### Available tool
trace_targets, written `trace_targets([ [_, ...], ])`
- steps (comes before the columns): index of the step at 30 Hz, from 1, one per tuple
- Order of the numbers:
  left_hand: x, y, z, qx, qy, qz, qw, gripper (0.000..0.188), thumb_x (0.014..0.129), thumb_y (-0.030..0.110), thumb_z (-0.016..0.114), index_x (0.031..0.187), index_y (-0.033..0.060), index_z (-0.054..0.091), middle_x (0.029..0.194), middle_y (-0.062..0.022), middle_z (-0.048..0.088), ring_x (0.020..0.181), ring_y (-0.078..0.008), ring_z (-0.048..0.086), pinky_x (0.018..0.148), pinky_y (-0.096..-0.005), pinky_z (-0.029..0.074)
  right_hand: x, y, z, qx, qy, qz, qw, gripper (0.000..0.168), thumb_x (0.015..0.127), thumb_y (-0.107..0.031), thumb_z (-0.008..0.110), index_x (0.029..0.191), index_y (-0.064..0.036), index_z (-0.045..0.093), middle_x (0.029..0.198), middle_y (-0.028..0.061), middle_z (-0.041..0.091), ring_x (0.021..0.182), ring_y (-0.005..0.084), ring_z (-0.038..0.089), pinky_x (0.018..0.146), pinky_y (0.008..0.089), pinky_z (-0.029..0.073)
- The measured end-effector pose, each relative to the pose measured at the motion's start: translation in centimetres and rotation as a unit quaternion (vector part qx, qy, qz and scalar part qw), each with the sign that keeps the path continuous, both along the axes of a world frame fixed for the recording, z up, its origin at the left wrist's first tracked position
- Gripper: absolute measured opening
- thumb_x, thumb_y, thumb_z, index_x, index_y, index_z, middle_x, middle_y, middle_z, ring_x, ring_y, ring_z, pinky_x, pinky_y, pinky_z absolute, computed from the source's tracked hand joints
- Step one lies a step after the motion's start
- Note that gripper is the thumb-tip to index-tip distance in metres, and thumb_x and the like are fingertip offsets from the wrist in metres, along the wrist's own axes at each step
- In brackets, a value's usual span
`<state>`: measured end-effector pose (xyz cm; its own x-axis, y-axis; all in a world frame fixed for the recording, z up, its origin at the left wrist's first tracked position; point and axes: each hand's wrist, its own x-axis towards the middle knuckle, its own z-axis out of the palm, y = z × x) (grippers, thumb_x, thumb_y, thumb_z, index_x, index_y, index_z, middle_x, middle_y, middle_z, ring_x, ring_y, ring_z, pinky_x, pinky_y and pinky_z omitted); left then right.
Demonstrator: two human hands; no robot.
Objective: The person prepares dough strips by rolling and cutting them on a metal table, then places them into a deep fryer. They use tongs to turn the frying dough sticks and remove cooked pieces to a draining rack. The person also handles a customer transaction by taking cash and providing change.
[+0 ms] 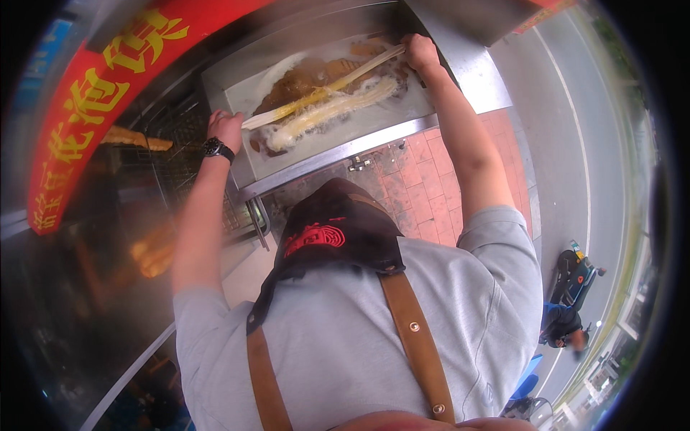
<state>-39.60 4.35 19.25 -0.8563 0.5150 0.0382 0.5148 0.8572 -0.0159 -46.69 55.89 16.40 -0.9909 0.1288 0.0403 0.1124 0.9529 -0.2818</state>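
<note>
A long strip of raw dough (318,97) stretches between my hands over a metal frying vat (218,89). My left hand (226,128), with a black watch on its wrist, grips the near-left end. The other end is held by my right hand (421,52) at the vat's far right. The strip's middle looks yellow and hangs at or just above the bubbling oil (307,75); I cannot tell if it touches. In front of it, a second pale dough stick (334,114) floats amid foam in the oil.
Left of the vat stands a wire rack (188,156) with fried dough sticks (137,139). A red banner (97,102) with yellow writing curves around the upper left. Below the vat's metal edge (345,153) are a valve (359,164) and red paving (426,178). A person on a scooter (571,291) is on the road.
</note>
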Motion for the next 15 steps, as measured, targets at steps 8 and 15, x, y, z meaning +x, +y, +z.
trace_targets([
  [8, 0.8, 0.2, 0.2, -0.048, -0.005, 0.002, 0.999, 0.016, 0.084, 0.008, 0.051, 0.087, 0.0053, 0.066, 0.077, -0.0179, 0.066, 0.09, -0.0339, 0.065, 0.1, -0.0441, 0.043, -1.8, 0.2, -1.7, -0.011, 0.003, -0.016, 1.0, 0.018, 0.083, -0.013, 0.06, 0.094, -0.008, 0.074, 0.096, 0.0191, 0.071, 0.093, 0.0384, 0.068, 0.084, 0.045, 0.056],
  [15, 0.9, 0.7, 0.1, -0.064, -0.01, 0.0, 0.998, 0.017, 0.084, 0.007, 0.05, 0.086, 0.005, 0.067, 0.078, -0.0193, 0.068, 0.091, -0.0343, 0.065, 0.101, -0.044, 0.042, -1.2, -1.9, -1.1, 0.033, -0.02, 0.037, 0.999, 0.017, 0.085, -0.016, 0.059, 0.093, -0.009, 0.073, 0.095, 0.0201, 0.07, 0.092, 0.0387, 0.068, 0.081, 0.0468, 0.056],
])
